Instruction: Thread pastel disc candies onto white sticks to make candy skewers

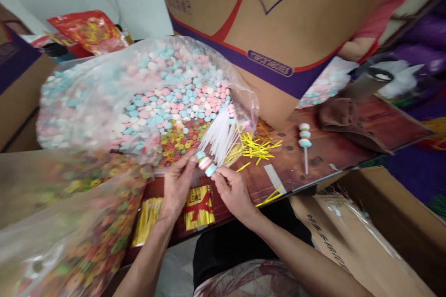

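Observation:
Between my two hands is a short row of blue, pink and white candies [205,163]. My left hand [180,181] pinches its upper left end, and my right hand [234,191] pinches its lower right end. Just above them lies a fan of white sticks [220,137], with yellow twist ties [258,146] to its right. A large clear bag of pastel candies [149,102] lies open behind, with colourful ring candies [179,143] at its mouth. A finished-looking candy stick [304,141] lies on the table [289,162] at the right.
A large cardboard box [278,23] stands behind. Another bag of ring candies [87,227] fills the lower left. Packs of gold ties [198,208] lie near the front edge. An open carton [348,236] is at lower right. Another person's arm [358,48] shows behind the box.

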Action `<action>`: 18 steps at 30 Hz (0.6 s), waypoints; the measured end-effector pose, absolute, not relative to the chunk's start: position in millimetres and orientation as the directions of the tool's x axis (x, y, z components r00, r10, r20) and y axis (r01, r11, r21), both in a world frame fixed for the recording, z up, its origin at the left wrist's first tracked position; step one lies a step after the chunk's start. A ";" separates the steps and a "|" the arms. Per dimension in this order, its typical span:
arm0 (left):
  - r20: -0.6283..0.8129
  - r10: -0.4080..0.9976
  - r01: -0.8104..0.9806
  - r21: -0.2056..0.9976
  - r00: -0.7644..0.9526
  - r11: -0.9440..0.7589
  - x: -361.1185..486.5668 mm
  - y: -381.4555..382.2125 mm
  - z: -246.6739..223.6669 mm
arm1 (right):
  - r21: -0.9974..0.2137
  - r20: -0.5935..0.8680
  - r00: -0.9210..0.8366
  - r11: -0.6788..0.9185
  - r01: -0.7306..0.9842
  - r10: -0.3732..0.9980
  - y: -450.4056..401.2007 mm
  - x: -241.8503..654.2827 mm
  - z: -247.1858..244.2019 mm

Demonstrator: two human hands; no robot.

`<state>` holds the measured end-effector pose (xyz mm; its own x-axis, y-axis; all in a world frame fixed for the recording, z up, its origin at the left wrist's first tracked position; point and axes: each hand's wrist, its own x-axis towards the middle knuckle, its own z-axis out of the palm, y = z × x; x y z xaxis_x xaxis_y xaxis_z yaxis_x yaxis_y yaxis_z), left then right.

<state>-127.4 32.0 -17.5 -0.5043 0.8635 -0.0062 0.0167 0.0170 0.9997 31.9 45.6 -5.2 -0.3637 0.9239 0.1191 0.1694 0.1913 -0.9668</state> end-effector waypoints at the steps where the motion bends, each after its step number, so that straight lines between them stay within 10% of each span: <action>1: 0.000 0.858 0.027 0.999 -0.514 0.016 -128.9 33.3 -14.0 | -0.966 0.119 -0.368 0.193 0.172 0.922 46.3 35.1 -3.0; 13: -0.049 0.871 0.122 0.985 -0.488 0.124 -151.5 46.7 8.5 | -0.871 0.291 0.100 0.220 0.440 0.952 95.5 168.5 3.0; 18: 0.005 0.937 0.151 0.987 -0.350 0.051 -118.3 52.7 22.5 | -0.870 0.313 0.032 0.273 0.410 0.949 86.0 167.9 -0.6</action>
